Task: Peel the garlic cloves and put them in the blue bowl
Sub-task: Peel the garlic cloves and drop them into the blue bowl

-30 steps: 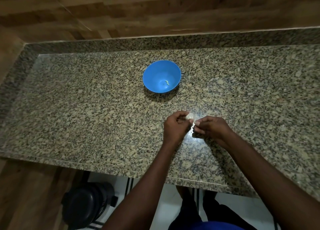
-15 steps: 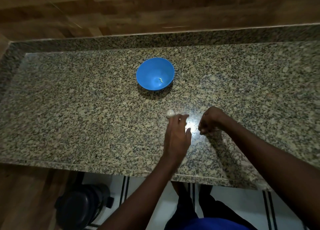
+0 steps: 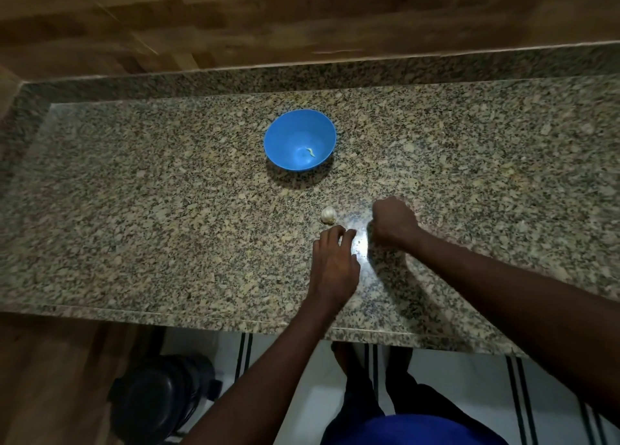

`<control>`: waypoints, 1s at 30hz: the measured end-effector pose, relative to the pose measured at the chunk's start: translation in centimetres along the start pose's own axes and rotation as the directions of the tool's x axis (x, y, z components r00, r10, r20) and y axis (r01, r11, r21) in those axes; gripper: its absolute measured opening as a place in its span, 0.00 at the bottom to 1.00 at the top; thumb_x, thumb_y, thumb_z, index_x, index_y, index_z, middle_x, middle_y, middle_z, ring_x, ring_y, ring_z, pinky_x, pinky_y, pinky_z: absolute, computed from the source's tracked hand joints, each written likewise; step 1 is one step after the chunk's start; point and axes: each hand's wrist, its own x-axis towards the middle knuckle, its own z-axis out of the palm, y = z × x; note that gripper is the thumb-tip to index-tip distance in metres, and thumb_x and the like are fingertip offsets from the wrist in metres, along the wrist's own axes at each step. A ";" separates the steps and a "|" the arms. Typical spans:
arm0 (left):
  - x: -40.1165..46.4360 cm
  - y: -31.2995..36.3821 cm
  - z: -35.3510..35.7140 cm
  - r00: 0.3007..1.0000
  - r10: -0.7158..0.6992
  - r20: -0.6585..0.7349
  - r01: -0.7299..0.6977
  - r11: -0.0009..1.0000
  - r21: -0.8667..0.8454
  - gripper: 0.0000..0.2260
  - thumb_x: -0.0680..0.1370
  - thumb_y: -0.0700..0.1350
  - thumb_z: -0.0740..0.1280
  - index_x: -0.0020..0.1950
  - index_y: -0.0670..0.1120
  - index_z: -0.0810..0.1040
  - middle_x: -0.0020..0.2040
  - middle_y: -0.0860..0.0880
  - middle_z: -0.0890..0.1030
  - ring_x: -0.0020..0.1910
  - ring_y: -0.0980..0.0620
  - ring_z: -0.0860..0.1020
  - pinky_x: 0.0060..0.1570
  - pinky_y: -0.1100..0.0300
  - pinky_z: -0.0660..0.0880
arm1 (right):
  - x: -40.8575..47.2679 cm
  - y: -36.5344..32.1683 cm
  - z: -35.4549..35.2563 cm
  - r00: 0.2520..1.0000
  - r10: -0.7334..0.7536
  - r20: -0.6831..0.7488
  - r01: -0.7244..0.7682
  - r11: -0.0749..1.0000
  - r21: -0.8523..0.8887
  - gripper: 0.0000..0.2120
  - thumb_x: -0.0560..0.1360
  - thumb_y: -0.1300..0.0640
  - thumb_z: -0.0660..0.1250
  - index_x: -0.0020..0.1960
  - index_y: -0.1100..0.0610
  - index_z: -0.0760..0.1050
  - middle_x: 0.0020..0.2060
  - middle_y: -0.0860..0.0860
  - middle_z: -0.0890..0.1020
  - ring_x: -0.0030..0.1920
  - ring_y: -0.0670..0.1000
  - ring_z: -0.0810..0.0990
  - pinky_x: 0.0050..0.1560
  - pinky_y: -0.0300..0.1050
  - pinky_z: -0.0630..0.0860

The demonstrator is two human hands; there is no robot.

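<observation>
A blue bowl [image 3: 299, 139] stands on the granite counter [image 3: 134, 209], with one small pale green sliver [image 3: 311, 151] on its bottom. Nearer to me, a whitish garlic bulb [image 3: 328, 215] lies alone on the counter. My left hand [image 3: 335, 260] is just in front of the bulb, fingers loosely extended toward it, holding nothing. My right hand [image 3: 392, 223] is to the right of the bulb, curled into a fist with its fingers turned down to the counter. Whatever it may hold is hidden.
A wooden wall [image 3: 235, 25] rises behind the counter's raised granite back edge. Below the front edge I see a dark round stool [image 3: 161, 401], a white tiled floor and my own legs.
Both hands were working on the garlic together. My left hand carried it forward-left, set it on the counter and let go. My right hand pulled away to the right, curled.
</observation>
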 end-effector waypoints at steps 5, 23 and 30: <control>-0.1 0.0 -0.1 1.000 0.018 -0.008 -0.018 1.000 -0.015 0.20 0.75 0.43 0.67 0.68 0.46 0.72 0.63 0.46 0.72 0.61 0.45 0.69 0.61 0.50 0.68 | -1.8 -1.5 1.5 0.972 -0.232 -0.030 0.216 0.940 -0.263 0.10 0.80 0.58 0.62 0.58 0.60 0.77 0.53 0.56 0.81 0.55 0.59 0.81 0.46 0.47 0.73; 2.4 4.3 -1.6 0.861 -0.335 0.383 0.486 0.317 -0.815 0.04 0.79 0.41 0.71 0.47 0.41 0.85 0.37 0.39 0.85 0.34 0.48 0.81 0.40 0.48 0.81 | -4.5 5.8 3.1 0.988 0.135 -0.076 -0.021 0.602 0.798 0.07 0.72 0.65 0.73 0.40 0.54 0.82 0.28 0.52 0.84 0.32 0.54 0.86 0.40 0.58 0.85; 3.5 5.2 -2.0 0.806 -0.336 0.487 0.562 0.176 -0.808 0.04 0.75 0.34 0.73 0.49 0.35 0.84 0.39 0.36 0.84 0.35 0.46 0.82 0.41 0.50 0.81 | -5.4 6.5 2.9 0.987 0.149 -0.058 -0.031 0.540 0.841 0.05 0.75 0.62 0.74 0.41 0.59 0.83 0.29 0.54 0.84 0.29 0.52 0.85 0.33 0.44 0.81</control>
